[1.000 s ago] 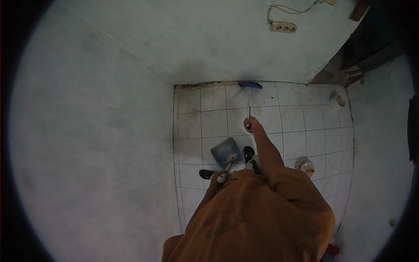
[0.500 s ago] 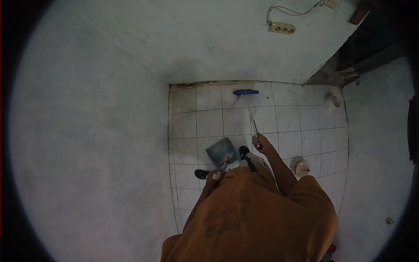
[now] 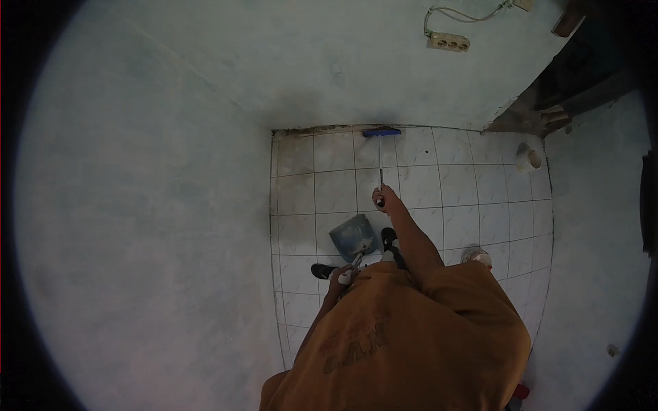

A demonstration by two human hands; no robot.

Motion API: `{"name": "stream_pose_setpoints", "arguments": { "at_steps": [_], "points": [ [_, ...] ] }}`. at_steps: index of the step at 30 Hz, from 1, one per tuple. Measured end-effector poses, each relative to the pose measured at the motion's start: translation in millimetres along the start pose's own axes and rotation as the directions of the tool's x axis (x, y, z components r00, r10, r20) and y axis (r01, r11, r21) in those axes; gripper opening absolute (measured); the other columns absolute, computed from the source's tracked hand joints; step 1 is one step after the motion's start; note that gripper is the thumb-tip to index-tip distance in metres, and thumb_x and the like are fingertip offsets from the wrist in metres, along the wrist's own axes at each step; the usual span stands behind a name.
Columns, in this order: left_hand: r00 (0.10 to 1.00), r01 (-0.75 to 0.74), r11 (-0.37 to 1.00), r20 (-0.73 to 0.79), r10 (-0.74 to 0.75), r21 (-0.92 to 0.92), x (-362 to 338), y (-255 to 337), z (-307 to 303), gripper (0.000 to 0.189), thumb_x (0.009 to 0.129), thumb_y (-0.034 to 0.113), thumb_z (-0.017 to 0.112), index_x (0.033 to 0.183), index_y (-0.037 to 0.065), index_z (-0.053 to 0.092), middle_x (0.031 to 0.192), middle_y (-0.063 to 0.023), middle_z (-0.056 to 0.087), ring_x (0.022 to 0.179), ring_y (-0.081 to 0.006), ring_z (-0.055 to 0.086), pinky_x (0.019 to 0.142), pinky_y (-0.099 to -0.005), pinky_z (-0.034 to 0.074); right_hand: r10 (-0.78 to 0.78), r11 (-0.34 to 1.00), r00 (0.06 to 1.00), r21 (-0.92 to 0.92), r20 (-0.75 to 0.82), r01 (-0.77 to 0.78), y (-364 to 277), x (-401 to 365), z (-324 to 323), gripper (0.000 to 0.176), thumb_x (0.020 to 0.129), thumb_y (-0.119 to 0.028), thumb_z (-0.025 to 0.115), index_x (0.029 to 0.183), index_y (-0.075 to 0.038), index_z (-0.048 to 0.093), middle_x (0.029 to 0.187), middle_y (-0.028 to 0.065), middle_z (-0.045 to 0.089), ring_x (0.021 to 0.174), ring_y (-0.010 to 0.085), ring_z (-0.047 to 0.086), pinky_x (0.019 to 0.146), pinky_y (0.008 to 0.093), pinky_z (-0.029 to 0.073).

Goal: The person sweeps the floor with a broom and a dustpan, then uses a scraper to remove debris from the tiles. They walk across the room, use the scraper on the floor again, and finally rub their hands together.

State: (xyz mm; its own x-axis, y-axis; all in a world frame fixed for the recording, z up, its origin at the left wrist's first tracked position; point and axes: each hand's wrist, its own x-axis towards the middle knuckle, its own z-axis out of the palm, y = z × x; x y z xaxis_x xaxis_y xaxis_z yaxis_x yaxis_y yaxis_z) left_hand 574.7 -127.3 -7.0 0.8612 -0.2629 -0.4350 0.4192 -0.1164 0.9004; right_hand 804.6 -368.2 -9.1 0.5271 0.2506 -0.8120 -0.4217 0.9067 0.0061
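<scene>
My right hand [image 3: 385, 198] is closed round the handle of a broom, stretched out ahead of me. The broom's blue head [image 3: 382, 133] lies on the tiles close against the foot of the far wall. Lower down, near my body, my left hand [image 3: 343, 276] is wrapped round the handle of a grey-blue dustpan [image 3: 354, 236]. The pan is tilted, its wide side turned up and left, just in front of my feet. What lies in the pan is too dim to make out.
White floor tiles [image 3: 418, 185] meet walls on three sides. A white tub [image 3: 476, 256] stands right of me, and a pale cylindrical container [image 3: 529, 159] is in the far right corner. A socket strip [image 3: 449, 42] hangs on the far wall. My black shoe [image 3: 322, 271] is beside the pan.
My right hand has moved forward and to the left, pushing the broom head from the tiles up to the wall's base. The left hand and dustpan have hardly moved.
</scene>
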Motion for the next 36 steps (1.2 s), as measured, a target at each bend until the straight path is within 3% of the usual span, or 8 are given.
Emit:
{"name": "stream_pose_setpoints", "arguments": {
  "at_steps": [2,5,14,17,24,30,32,36],
  "points": [
    [0.998,0.048,0.95,0.029,-0.06,0.308,-2.2,21.9,1.4,0.018,0.079,0.023,0.058,0.087,0.007,0.059,0.075,-0.0092,0.061,0.067,-0.0133,0.057,0.063,-0.029,0.044,0.021,0.999,1.0,0.026,-0.019,-0.021,-0.6,-3.6,-13.6,0.036,0.094,-0.035,0.031,0.072,-0.008,0.033,0.055,0.0005,0.032,0.039,0.009,0.028,0.033,0.0207,0.025],
    [0.997,0.054,0.974,0.048,-0.066,0.222,10.1,-23.0,-8.4,0.02,0.079,0.025,0.058,0.088,0.008,0.059,0.078,-0.0094,0.061,0.07,-0.0164,0.059,0.064,-0.03,0.044,0.07,0.997,0.997,0.037,-0.024,-0.069,-10.1,-16.7,-32.1,0.038,0.094,-0.037,0.03,0.07,-0.007,0.034,0.053,-0.0005,0.032,0.039,0.009,0.028,0.034,0.0207,0.025],
    [0.993,0.101,0.872,0.002,-0.116,0.479,7.9,38.9,5.2,0.023,0.079,0.031,0.059,0.087,0.01,0.06,0.078,-0.0111,0.063,0.074,-0.0276,0.062,0.064,-0.0351,0.047,0.212,0.977,0.977,-0.012,0.022,-0.212,-33.6,-88.0,-108.2,0.038,0.093,-0.035,0.034,0.071,-0.005,0.037,0.052,-0.0025,0.032,0.039,0.0071,0.028,0.034,0.0182,0.026],
    [1.0,-0.023,0.908,0.014,0.019,0.419,17.2,15.9,4.4,0.024,0.078,0.032,0.059,0.087,0.01,0.06,0.078,-0.0116,0.063,0.076,-0.0294,0.062,0.064,-0.0361,0.047,0.204,0.976,0.977,-0.093,0.067,-0.198,-41.1,-106.3,-98.4,0.035,0.093,-0.032,0.035,0.074,-0.004,0.038,0.053,-0.0026,0.033,0.039,0.0061,0.029,0.034,0.0174,0.026],
    [0.999,0.001,0.898,0.033,-0.017,0.441,17.1,18.7,7.9,0.024,0.078,0.032,0.06,0.089,0.011,0.061,0.079,-0.0118,0.063,0.08,-0.0303,0.062,0.065,-0.0367,0.047,0.025,0.973,0.991,-0.231,0.13,0.005,-42.3,-99.8,-41.8,0.033,0.093,-0.03,0.037,0.075,-0.003,0.041,0.053,-0.0029,0.035,0.039,0.0046,0.03,0.034,0.0164,0.028],
    [0.996,-0.008,0.901,0.083,-0.031,0.434,4.6,1.6,0.3,0.02,0.079,0.027,0.059,0.089,0.01,0.059,0.082,-0.0101,0.063,0.076,-0.0256,0.062,0.067,-0.0327,0.046,0.042,0.996,0.995,-0.088,0.088,-0.034,-50.7,-20.5,2.9,0.033,0.094,-0.029,0.035,0.075,-0.003,0.038,0.054,-0.0013,0.036,0.04,0.0068,0.033,0.035,0.0168,0.031],
    [0.997,-0.017,0.907,0.072,-0.014,0.421,-5.4,10.5,2.1,0.019,0.079,0.025,0.059,0.089,0.009,0.059,0.081,-0.0095,0.063,0.074,-0.0242,0.061,0.066,-0.0319,0.045,0.01,1.0,0.999,0.014,-0.045,-0.009,-38.2,-17.4,21.5,0.035,0.094,-0.031,0.032,0.071,-0.005,0.036,0.053,0.0005,0.036,0.041,0.0095,0.032,0.04,0.0196,0.031],
    [0.997,-0.053,0.945,0.065,0.034,0.323,-14.9,9.4,1.7,0.017,0.08,0.022,0.058,0.089,0.008,0.058,0.078,-0.0082,0.062,0.071,-0.0214,0.059,0.065,-0.0303,0.044,-0.06,0.996,0.998,-0.058,0.012,0.061,-19.9,-16.3,22.1,0.035,0.094,-0.029,0.031,0.067,-0.007,0.032,0.053,-0.0001,0.035,0.04,0.0084,0.032,0.036,0.017,0.032]
  ]
}}
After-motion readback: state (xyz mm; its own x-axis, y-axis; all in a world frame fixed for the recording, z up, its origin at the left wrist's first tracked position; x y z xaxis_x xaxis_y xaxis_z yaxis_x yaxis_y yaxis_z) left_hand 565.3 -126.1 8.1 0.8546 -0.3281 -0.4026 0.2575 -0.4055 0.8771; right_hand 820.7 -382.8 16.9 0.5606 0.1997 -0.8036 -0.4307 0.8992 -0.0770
